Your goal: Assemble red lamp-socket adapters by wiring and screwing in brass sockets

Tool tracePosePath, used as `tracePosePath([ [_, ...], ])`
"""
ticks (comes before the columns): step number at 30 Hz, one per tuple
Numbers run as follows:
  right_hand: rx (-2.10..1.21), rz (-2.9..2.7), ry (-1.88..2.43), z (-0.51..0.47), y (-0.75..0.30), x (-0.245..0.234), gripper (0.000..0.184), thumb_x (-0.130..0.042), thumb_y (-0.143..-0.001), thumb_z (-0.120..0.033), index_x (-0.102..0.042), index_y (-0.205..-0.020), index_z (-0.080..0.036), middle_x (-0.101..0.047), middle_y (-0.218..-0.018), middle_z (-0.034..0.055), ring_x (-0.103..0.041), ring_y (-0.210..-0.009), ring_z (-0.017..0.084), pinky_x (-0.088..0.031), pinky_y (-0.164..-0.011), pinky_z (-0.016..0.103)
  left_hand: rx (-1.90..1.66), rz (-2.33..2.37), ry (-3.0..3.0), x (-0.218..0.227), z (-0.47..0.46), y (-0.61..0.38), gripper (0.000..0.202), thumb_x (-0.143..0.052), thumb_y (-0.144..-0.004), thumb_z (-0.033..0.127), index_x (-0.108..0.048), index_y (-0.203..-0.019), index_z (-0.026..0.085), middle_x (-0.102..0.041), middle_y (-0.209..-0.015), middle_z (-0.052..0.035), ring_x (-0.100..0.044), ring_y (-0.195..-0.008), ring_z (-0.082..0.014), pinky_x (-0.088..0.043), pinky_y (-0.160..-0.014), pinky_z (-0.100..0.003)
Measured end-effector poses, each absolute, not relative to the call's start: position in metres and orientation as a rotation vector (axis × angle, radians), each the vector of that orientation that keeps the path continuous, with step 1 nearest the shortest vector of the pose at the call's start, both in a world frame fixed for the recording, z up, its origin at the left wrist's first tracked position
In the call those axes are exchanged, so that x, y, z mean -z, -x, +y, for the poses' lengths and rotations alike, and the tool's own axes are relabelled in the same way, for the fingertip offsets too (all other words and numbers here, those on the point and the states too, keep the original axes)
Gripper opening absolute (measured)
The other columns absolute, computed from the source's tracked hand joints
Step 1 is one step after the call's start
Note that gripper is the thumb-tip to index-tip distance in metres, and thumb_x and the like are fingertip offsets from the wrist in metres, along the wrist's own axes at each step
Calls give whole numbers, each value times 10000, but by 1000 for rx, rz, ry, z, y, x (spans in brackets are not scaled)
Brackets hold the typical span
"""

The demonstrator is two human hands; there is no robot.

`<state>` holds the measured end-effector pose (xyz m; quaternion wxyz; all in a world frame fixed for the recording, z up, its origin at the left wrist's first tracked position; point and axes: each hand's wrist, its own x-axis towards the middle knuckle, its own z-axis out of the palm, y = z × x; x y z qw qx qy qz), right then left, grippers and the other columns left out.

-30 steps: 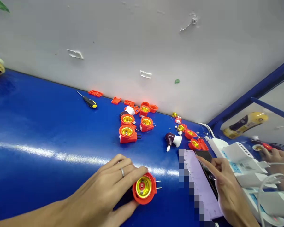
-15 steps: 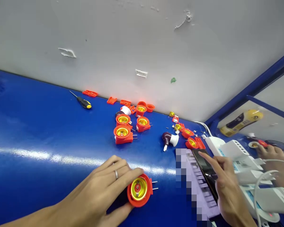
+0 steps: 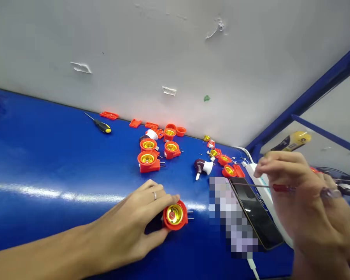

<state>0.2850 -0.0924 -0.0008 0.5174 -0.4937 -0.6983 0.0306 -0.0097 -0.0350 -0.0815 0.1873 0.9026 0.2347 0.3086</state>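
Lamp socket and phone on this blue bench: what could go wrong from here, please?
The red-handled screwdriver in the right hand has its shaft just over the phone, so it could scratch it. The round socket under the left hand might roll if released, and its pins could prick skin.

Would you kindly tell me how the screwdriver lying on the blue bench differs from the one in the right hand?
The yellow-and-black-handled screwdriver lies untouched on the blue bench, while the red-handled screwdriver is gripped in the right hand, held up above the phone. Their handles differ in colour, yellow and black against red. Both have a slim metal shaft.
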Motion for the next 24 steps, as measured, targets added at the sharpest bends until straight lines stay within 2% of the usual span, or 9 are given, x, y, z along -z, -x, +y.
tracePosePath([
  [2, -127, -1730, 1090, -84, -276, -10, 489, -389, -1081, -585, -744, -972, -266, -598, -1029, 67, -564, -1058, 238, -458, -890, 392, -859, 657, -2517, 82, -33, 4, 391, -670, -843, 77, -639, -1200, 232, -688, -927, 18, -632, -827, -167, -516, -836, -295],
  [4, -247, -1770, 1033, -76, -266, -18, 567, -378, -1069, -639, -729, -883, -235, -572, -878, 39, -561, -834, 180, -447, -721, 329, -859, 656, -2497, 84, -32, -1, 370, -669, -855, 98, -642, -1199, 231, -686, -938, 17, -624, -837, -168, -506, -810, -286],
  [6, -364, -1810, 982, -70, -258, -20, 596, -370, -1073, -645, -687, -808, -215, -550, -714, -1, -487, -611, 120, -380, -566, 285, -851, 680, -2473, 87, -32, -4, 337, -657, -875, 118, -641, -1192, 231, -689, -938, 18, -621, -840, -169, -496, -783, -278],
  [8, -417, -1848, 954, -65, -253, -18, 564, -394, -1087, -602, -658, -782, -208, -531, -618, -33, -417, -499, 81, -327, -497, 259, -820, 723, -2447, 88, -32, -5, 285, -652, -880, 132, -642, -1148, 228, -692, -926, 22, -622, -827, -169, -486, -759, -274],
  [13, -582, -1876, 1003, -55, -249, -1, 452, -450, -1091, -532, -630, -841, -201, -520, -646, -36, -440, -519, 83, -324, -479, 246, -746, 766, -2411, 87, -31, -5, 153, -659, -867, 142, -621, -987, 230, -675, -895, 32, -617, -784, -163, -459, -690, -256],
  [19, -711, -1925, 959, -59, -245, 7, 388, -468, -1084, -508, -590, -863, -213, -522, -689, -41, -444, -567, 84, -341, -524, 243, -761, 764, -2383, 94, -34, -3, 312, -633, -890, 124, -611, -1166, 268, -670, -969, 30, -644, -861, -163, -486, -746, -250],
  [24, -739, -1959, 951, -69, -238, 8, 365, -473, -1074, -483, -578, -843, -221, -536, -675, -35, -480, -589, 100, -360, -555, 251, -747, 708, -2333, 96, -38, -1, 275, -629, -877, 94, -597, -1097, 256, -658, -958, 24, -628, -865, -163, -482, -754, -255],
])
